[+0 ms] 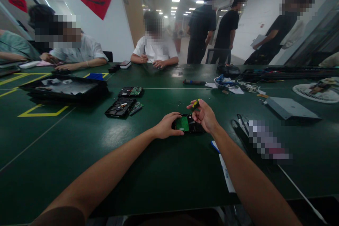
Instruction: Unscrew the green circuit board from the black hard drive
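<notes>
At twelve o'clock on the counter (148, 169), the left hand (167, 125) grips one hard drive (182, 123); the right hand (206, 116) pinches one yellow-and-black tool (196, 104) above it. Two black units (120, 107) lie at its ten o'clock.

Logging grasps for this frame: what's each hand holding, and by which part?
Right hand: yellow-and-black tool, pinched in the fingers; exact grip spot can't be told. Left hand: on the left end of the black drive with a green board.
</notes>
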Demonstrator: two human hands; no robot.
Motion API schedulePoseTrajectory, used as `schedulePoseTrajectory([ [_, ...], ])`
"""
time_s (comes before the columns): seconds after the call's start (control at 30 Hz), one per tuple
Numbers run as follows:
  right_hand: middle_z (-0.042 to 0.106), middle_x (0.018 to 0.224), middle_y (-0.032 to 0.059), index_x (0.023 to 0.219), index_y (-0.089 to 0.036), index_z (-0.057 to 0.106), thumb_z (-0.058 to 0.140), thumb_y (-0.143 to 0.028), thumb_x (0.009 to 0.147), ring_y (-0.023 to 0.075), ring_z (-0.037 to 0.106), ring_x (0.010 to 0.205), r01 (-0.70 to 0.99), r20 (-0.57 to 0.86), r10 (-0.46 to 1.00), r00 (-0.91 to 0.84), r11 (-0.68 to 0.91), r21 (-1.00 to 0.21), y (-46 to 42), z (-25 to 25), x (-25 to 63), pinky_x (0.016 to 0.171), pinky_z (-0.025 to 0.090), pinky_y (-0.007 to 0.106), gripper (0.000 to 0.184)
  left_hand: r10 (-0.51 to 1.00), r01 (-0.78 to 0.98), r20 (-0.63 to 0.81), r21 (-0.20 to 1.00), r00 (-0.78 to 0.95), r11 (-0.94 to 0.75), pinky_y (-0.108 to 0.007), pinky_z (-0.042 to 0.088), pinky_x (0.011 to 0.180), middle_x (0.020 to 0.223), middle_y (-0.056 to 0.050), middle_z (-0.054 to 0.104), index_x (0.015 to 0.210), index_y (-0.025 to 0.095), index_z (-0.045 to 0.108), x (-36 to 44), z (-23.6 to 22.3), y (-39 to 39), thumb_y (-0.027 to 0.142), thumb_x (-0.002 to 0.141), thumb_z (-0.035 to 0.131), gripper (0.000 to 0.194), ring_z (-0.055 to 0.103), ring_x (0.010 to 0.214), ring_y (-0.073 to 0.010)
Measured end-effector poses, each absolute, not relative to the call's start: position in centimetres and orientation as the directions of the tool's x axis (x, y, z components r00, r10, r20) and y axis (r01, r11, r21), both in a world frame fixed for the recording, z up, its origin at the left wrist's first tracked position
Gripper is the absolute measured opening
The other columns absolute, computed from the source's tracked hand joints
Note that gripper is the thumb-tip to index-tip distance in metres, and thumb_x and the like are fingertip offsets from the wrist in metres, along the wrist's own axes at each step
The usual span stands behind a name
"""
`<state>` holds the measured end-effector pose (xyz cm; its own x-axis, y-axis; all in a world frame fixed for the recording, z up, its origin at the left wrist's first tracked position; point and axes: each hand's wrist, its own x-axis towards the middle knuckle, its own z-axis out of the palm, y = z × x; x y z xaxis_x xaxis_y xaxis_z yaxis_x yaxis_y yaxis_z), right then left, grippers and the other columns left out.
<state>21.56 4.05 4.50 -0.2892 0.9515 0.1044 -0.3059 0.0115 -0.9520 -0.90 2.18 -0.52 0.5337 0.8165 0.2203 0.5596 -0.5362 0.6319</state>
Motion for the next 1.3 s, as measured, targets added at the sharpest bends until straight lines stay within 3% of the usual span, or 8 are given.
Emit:
schedulePoseTrajectory([
  [0.13,0.072,0.103,0.0045,0.105,-0.023,0.067,0.061,-0.061,0.088,0.0068,0.051,0.049,-0.302,0.133,0.946,-0.295,0.039,-0.953,4.00,4.47,21.59,0.037,0.023,0.022,0.042,0.814,0.554,0.220,0.636,0.537,-0.537,-0.053,0.035,0.118,0.150,-0.016,0.048,0.143,0.022,0.051,-0.90,-0.50,2.21,0.061,0.072,0.079,0.086,0.044,0.141,-0.0358],
  [0.33,0.072,0.100,0.0060,0.103,-0.022,0.070,0.051,-0.070,0.090,0.0103,0.057,0.055,-0.337,0.128,0.941,-0.312,0.017,-0.941,4.12,4.32,21.55,0.041,0.033,0.024,0.053,0.813,0.560,0.223,0.627,0.537,-0.542,-0.054,0.035,0.117,0.150,-0.016,0.048,0.143,0.022,0.050,-0.85,-0.49,2.23,0.060,0.073,0.079,0.085,0.044,0.141,-0.0355],
  [0.57,0.070,0.100,0.0036,0.106,-0.023,0.070,0.064,-0.059,0.088,0.0075,0.054,0.054,-0.334,0.153,0.949,-0.277,0.055,-0.941,4.12,4.34,21.64,0.038,0.028,0.021,0.040,0.813,0.553,0.230,0.631,0.536,-0.543,-0.053,0.035,0.118,0.150,-0.016,0.048,0.143,0.021,0.051,-0.86,-0.57,2.18,0.060,0.073,0.079,0.085,0.044,0.141,-0.0350],
  [0.73,0.072,0.102,0.0044,0.096,-0.022,0.067,0.070,-0.054,0.085,0.0101,0.061,0.059,-0.356,0.173,0.952,-0.254,0.075,-0.931,4.26,4.27,21.61,0.043,0.038,0.022,0.033,0.815,0.544,0.237,0.643,0.528,-0.539,-0.054,0.035,0.117,0.150,-0.015,0.048,0.142,0.023,0.052,-0.85,-0.54,2.10,0.058,0.071,0.081,0.084,0.045,0.140,-0.0358],
  [0.87,0.073,0.099,0.0059,0.100,-0.022,0.066,0.064,-0.062,0.087,0.0136,0.066,0.063,-0.389,0.168,0.950,-0.264,0.054,-0.920,4.34,4.20,21.56,0.048,0.045,0.025,0.042,0.819,0.544,0.233,0.648,0.524,-0.533,-0.054,0.035,0.117,0.151,-0.015,0.048,0.142,0.024,0.053,-0.83,-0.66,2.22,0.058,0.071,0.081,0.084,0.044,0.140,-0.0364],
  [1.13,0.070,0.101,0.0034,0.107,-0.024,0.069,0.061,-0.059,0.089,0.0079,0.056,0.053,-0.359,0.165,0.958,-0.235,0.073,-0.931,4.15,4.35,21.61,0.037,0.026,0.022,0.040,0.816,0.549,0.234,0.639,0.529,-0.539,-0.052,0.035,0.117,0.150,-0.015,0.048,0.143,0.022,0.052,-0.88,-0.54,2.14,0.059,0.071,0.080,0.085,0.045,0.140,-0.0355],
  [1.3,0.073,0.102,0.0037,0.095,-0.023,0.064,0.069,-0.055,0.085,0.0090,0.057,0.054,-0.344,0.179,0.960,-0.217,0.097,-0.934,4.19,4.31,21.58,0.039,0.030,0.022,0.033,0.816,0.549,0.235,0.638,0.528,-0.540,-0.053,0.035,0.117,0.151,-0.016,0.048,0.142,0.021,0.052,-0.95,-0.69,2.24,0.060,0.071,0.080,0.086,0.044,0.141,-0.0361],
])
